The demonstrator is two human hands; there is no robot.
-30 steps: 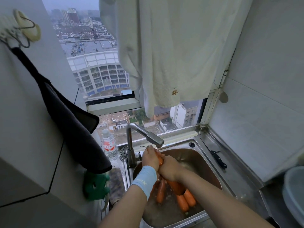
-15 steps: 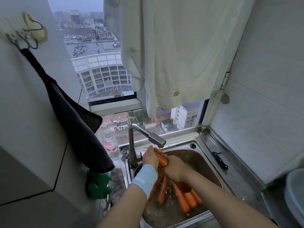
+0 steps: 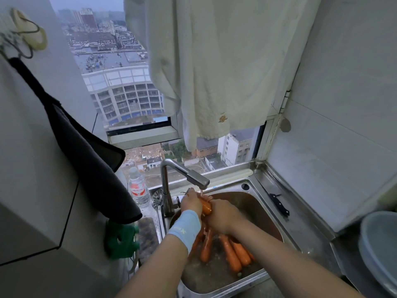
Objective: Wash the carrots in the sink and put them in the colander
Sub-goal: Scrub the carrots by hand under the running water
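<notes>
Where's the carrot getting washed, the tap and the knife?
carrot [image 3: 206, 207]: head view, on its bare orange middle.
tap [image 3: 194, 177]: head view, on its square spout.
knife [image 3: 279, 204]: head view, on its black handle.

Stainless-steel worktop [image 3: 305, 224] with a sunken sink [image 3: 253, 203], viewed from above.

- In the sink bowl: several carrots [image 3: 233, 253] lying side by side in water.
- On the right drainer: a black knife [image 3: 279, 204], lying flat, just beside the bowl's rim.
- At the back left rim: a tap [image 3: 169, 181] fixed upright; a round metal strainer [image 3: 157, 197] just beside its base; a clear water bottle [image 3: 138, 188] standing left of the strainer.
- On the narrow left ledge, nearer the viewer: a dark, rough pad [image 3: 147, 237].
- At far right, on an adjoining darker counter [image 3: 348, 254]: a pale bowl [image 3: 378, 250], partly cut off by the frame edge.
</notes>
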